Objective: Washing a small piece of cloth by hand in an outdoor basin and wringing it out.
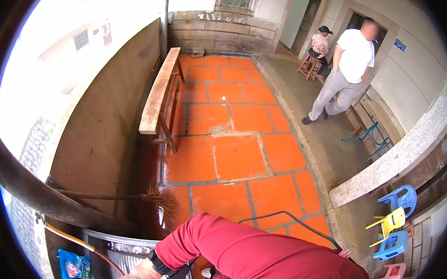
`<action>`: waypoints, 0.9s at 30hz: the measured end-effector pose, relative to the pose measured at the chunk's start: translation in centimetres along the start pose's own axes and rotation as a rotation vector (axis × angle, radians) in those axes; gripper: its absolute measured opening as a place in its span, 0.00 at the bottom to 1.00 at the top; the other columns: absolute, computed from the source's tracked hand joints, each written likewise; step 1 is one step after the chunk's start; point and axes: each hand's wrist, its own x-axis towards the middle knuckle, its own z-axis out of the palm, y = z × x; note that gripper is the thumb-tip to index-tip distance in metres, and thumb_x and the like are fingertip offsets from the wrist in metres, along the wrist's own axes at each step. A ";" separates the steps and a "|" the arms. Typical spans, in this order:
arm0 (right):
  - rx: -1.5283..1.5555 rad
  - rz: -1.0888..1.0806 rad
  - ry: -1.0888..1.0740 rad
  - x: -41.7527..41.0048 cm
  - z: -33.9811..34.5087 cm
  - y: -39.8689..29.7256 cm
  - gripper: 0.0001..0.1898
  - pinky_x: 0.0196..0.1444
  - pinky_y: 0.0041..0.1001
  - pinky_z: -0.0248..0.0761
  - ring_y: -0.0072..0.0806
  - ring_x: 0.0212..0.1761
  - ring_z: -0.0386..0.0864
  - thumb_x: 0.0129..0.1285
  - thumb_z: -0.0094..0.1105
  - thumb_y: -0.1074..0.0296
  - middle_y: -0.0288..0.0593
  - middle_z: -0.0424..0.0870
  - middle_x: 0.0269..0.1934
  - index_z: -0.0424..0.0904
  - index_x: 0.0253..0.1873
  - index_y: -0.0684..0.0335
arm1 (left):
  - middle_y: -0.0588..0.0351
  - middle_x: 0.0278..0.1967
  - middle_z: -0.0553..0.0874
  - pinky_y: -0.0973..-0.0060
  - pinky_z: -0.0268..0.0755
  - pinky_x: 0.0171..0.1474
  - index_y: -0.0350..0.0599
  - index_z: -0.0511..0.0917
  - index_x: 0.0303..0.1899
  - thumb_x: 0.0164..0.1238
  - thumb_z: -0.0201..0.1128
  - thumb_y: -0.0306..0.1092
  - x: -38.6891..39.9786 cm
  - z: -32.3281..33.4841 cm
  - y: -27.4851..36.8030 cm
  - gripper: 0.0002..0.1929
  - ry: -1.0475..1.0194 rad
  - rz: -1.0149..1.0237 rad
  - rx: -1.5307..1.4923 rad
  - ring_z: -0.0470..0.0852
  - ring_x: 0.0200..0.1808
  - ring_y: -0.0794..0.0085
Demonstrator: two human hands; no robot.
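One of my hands [139, 276], seemingly the left, shows at the bottom edge, below a red sleeve and a black wrist strap; the picture's rim cuts off its fingers. It is at the end of a yellow and brown hose [71, 238], over a metal-rimmed basin [122, 238]; whether it grips the hose cannot be told. A blue plastic packet [74, 265] lies left of the hand. My other hand is out of view.
A twig broom [161, 202] leans by the low wall. Beyond stands a wooden bench [160, 92] on orange tiles. At right, a person in a white shirt [356, 51] stands near a seated person [319, 44]; small plastic chairs [392, 221] line the right side.
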 end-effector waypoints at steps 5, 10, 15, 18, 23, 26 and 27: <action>0.687 0.305 0.663 -1.7 0.8 2.7 0.11 0.33 0.25 0.66 0.28 0.32 0.68 0.55 0.61 0.82 0.35 0.68 0.28 0.69 0.28 0.58 | 0.57 0.27 0.79 0.77 0.72 0.39 0.33 0.75 0.47 0.65 0.55 0.29 0.5 -0.3 0.6 0.12 0.012 0.012 -0.047 0.71 0.21 0.75; -0.021 0.509 0.287 -3.4 -0.6 4.2 0.10 0.36 0.19 0.61 0.22 0.34 0.65 0.59 0.58 0.66 0.28 0.63 0.28 0.67 0.28 0.53 | 0.69 0.17 0.53 0.72 0.68 0.52 0.53 0.53 0.20 0.57 0.49 0.22 0.2 2.5 0.9 0.16 -0.234 -0.082 -0.225 0.53 0.17 0.81; 0.533 0.837 0.607 -4.9 0.9 5.8 0.14 0.24 0.26 0.69 0.24 0.21 0.74 0.71 0.49 0.71 0.35 0.71 0.19 0.68 0.27 0.65 | 0.43 0.59 0.76 0.45 0.42 0.74 0.27 0.70 0.56 0.48 0.58 0.25 -0.9 3.7 1.5 0.28 -0.107 0.102 -0.182 0.62 0.69 0.50; 0.627 0.998 0.632 -6.0 1.2 6.1 0.14 0.26 0.26 0.71 0.24 0.21 0.75 0.71 0.49 0.69 0.36 0.74 0.18 0.71 0.28 0.66 | 0.42 0.69 0.66 0.48 0.41 0.75 0.29 0.63 0.65 0.50 0.59 0.27 0.3 2.5 2.1 0.36 -0.175 0.108 -0.150 0.57 0.72 0.49; 0.792 1.195 0.511 -5.8 2.7 4.9 0.18 0.28 0.24 0.67 0.21 0.20 0.72 0.70 0.48 0.64 0.33 0.73 0.17 0.73 0.24 0.64 | 0.47 0.58 0.72 0.55 0.57 0.65 0.33 0.68 0.58 0.59 0.59 0.30 -0.5 2.8 3.1 0.25 -0.282 0.240 0.333 0.64 0.63 0.56; 0.627 0.786 0.484 -7.1 4.6 6.9 0.14 0.21 0.28 0.61 0.19 0.19 0.67 0.64 0.52 0.68 0.30 0.70 0.16 0.74 0.22 0.63 | 0.48 0.49 0.75 0.58 0.64 0.58 0.34 0.71 0.51 0.59 0.61 0.30 -2.7 6.1 2.0 0.19 -0.301 0.327 0.592 0.70 0.54 0.58; 0.216 0.616 0.362 -8.4 4.4 8.6 0.13 0.22 0.28 0.64 0.17 0.21 0.68 0.62 0.53 0.68 0.30 0.70 0.17 0.74 0.22 0.63 | 0.49 0.46 0.76 0.59 0.66 0.56 0.35 0.72 0.49 0.59 0.62 0.30 -3.1 7.4 0.8 0.17 -0.315 0.357 0.695 0.72 0.51 0.59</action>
